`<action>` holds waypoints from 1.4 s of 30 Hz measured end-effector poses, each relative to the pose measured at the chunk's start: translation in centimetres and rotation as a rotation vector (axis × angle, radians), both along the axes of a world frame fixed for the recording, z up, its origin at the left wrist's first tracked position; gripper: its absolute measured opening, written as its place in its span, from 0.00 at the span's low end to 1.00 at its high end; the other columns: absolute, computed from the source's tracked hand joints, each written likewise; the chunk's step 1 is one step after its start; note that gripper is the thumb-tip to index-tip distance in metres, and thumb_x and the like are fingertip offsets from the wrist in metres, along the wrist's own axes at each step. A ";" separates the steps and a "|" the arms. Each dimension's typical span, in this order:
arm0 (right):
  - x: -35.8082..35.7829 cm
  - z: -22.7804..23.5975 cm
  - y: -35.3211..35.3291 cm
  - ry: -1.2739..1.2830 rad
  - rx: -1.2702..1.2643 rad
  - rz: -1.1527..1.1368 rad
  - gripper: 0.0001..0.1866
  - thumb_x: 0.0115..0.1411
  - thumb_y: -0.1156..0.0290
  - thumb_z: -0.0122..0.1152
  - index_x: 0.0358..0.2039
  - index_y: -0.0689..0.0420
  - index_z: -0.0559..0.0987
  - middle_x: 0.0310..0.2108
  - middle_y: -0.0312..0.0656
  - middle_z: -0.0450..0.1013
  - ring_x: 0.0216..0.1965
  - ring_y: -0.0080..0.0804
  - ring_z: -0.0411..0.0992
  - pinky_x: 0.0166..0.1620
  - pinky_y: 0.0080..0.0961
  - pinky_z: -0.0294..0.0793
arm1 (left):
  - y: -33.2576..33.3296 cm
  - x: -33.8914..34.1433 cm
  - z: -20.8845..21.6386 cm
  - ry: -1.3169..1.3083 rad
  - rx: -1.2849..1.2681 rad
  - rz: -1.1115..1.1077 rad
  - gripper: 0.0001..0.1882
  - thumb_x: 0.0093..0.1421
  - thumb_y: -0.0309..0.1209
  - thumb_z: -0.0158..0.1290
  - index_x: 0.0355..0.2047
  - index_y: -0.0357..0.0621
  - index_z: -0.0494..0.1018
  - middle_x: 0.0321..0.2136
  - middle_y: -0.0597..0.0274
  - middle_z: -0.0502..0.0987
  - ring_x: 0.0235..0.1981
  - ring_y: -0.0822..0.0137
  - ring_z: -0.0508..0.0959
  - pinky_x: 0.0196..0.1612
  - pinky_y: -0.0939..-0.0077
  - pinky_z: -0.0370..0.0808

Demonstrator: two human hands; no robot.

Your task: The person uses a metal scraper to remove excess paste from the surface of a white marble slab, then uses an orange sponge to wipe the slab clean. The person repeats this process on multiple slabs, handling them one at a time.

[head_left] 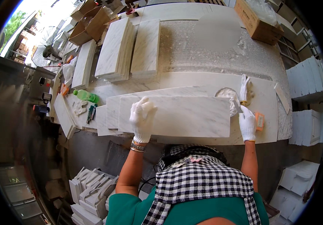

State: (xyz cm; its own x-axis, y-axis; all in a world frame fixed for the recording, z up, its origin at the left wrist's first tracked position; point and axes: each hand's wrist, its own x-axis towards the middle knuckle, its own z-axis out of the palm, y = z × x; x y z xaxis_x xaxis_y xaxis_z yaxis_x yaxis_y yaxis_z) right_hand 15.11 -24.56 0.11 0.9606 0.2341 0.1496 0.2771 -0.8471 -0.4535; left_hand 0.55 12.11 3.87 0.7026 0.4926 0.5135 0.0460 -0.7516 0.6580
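A long white marble slab (184, 116) with grey veining lies across the table before me, on top of other slabs (112, 108). My left hand (142, 119), in a white knitted glove, rests on its left part with the fingers slightly bent and apart. Beyond the slab's right end, my gloved right hand (247, 124) is closed on a putty knife (237, 105); its handle is mostly hidden in the palm. White paste (232, 107) clings by the blade. Just behind stands a round tub of white paste (227, 93), partly hidden by the slab.
An orange box (259, 121) sits right of my right hand, a white glove (244, 88) behind it. Stacked slabs (112, 50) stand at the back left, near a green bottle (86, 96). Cardboard boxes (259, 26) and a fan (48, 52) are farther off. A blurred patch covers the back.
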 end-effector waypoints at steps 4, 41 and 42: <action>-0.3 0.4 -0.7 0.158 0.239 -0.108 0.20 0.63 0.77 0.60 0.56 0.64 0.79 0.41 0.47 0.81 0.35 0.32 0.77 0.42 0.31 0.77 | 6.3 -3.0 2.4 -0.078 -0.113 0.397 0.19 0.61 0.30 0.66 0.52 0.37 0.78 0.48 0.55 0.83 0.46 0.63 0.81 0.54 0.68 0.76; -10.8 7.0 4.3 0.155 0.694 0.431 0.25 0.60 0.83 0.65 0.58 0.63 0.77 0.45 0.49 0.81 0.42 0.39 0.82 0.45 0.30 0.82 | -13.9 -1.6 0.6 0.537 -0.945 -0.490 0.09 0.66 0.28 0.60 0.35 0.32 0.82 0.26 0.69 0.80 0.28 0.82 0.70 0.31 0.81 0.68; -10.7 6.9 4.4 0.146 0.719 0.429 0.24 0.60 0.82 0.65 0.58 0.64 0.77 0.44 0.50 0.81 0.40 0.41 0.82 0.44 0.31 0.82 | -13.7 -1.7 0.4 0.546 -0.936 -0.477 0.09 0.66 0.28 0.59 0.35 0.32 0.81 0.27 0.68 0.80 0.28 0.81 0.71 0.31 0.81 0.68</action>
State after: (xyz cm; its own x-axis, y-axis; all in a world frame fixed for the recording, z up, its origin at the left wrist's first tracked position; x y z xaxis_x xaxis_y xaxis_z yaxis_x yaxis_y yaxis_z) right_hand 4.40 -20.20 7.06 0.8315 0.4781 0.2828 0.4052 -0.1738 -0.8976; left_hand -1.12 -1.62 4.31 0.9317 0.1458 -0.3326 0.3369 -0.0054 0.9415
